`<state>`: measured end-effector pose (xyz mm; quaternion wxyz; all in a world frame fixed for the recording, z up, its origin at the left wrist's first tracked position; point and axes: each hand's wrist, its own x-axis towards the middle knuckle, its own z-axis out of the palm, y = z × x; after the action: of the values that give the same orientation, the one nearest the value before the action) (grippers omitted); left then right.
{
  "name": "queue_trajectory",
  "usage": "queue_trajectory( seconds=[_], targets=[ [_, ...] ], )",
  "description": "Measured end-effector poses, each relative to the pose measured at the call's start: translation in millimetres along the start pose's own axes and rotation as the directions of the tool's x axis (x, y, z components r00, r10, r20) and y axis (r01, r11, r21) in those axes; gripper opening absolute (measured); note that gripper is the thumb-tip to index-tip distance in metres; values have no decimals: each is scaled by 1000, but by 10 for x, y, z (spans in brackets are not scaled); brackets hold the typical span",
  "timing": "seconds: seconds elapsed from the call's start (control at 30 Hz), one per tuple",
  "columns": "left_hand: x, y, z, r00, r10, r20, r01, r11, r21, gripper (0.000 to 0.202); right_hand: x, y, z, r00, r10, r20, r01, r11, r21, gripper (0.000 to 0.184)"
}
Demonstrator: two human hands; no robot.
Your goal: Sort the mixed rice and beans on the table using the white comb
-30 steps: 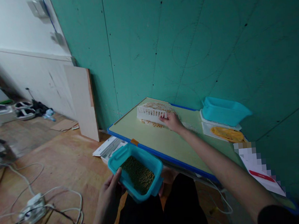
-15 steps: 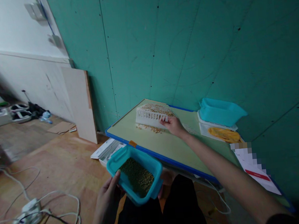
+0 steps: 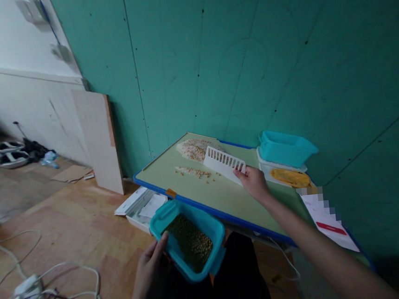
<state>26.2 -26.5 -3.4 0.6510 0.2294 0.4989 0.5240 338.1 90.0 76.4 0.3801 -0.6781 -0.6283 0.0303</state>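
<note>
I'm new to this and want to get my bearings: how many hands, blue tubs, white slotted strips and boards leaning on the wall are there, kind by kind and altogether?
Hands: 2 (left hand, right hand)
Blue tubs: 2 (held tub, far tub)
White slotted strip: 1
Leaning board: 1
Total: 6

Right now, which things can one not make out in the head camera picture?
In the head view:
Left hand: fingertips except the thumb, hidden by the turquoise plastic tub.
Heap of pale and yellow grains: part behind the flat white slotted plastic strip.
White paper sheet with red bar: print too small, right side pixelated.
Bare right arm: cut off by bottom edge.
</note>
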Motion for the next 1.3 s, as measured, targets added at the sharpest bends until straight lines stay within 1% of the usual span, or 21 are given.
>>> queue_trajectory(
  seconds=[0.2, 0.27, 0.4, 0.47, 0.53, 0.6, 0.67, 0.77, 0.87, 0.97, 1.07, 1.13, 1.2, 1.3],
  targets=[
    [27, -86, 8, 997, -33, 63, 36, 999, -41, 39, -147, -23, -72, 1000, -3, 7, 3, 998, 56, 37],
    [47, -131, 16, 998, -33, 57, 36, 998, -53, 40, -225, -24, -131, 1000, 1, -15, 0, 999, 42, 39],
    [54, -207, 58, 1000, -4, 27, 8, 990, -138, 40, -433, 19, -277, 999, 15, -38, -14, 999, 31, 45],
    [47, -217, 68, 1000, -10, 22, 13, 988, -151, 41, -551, 50, -345, 998, 42, -36, -41, 999, 21, 48],
    [42, -208, 66, 999, -27, 39, 33, 989, -144, 41, -659, 69, -395, 997, 61, -45, -60, 998, 17, 49],
    [41, -189, 57, 998, -40, 55, 47, 987, -151, 38, -743, 66, -423, 996, 62, -56, -61, 998, 29, 50],
    [42, -170, 51, 999, -34, 42, 40, 987, -158, 36, -792, 38, -426, 997, 60, -49, -58, 997, 47, 50],
    [42, -144, 50, 1000, 23, -2, -23, 990, -139, 37, -814, -32, -407, 998, 58, -5, -57, 996, 70, 48],
    [35, -116, 54, 998, 58, -1, -57, 990, -126, 35, -809, -93, -424, 999, 41, 13, -42, 996, 84, 45],
    [18, -85, 60, 999, 45, 16, -43, 993, -107, 37, -791, -110, -520, 999, 34, -35, -33, 998, 46, 44],
    [-1, -61, 71, 1000, 30, 4, -30, 997, -77, 39, -749, -86, -635, 995, 20, -100, -19, 1000, 5, 41],
    [-6, -59, 79, 999, 40, -18, -41, 996, -75, 41, -717, -56, -668, 995, 7, -96, -7, 1000, -1, 39],
    [0, -70, 84, 998, 46, -33, -49, 995, -86, 42, -696, -19, -653, 998, 14, -60, -15, 1000, -10, 39],
    [19, -87, 81, 998, 52, -18, -54, 993, -106, 39, -698, 36, -575, 999, 37, -19, -37, 999, -7, 43]
  ],
)
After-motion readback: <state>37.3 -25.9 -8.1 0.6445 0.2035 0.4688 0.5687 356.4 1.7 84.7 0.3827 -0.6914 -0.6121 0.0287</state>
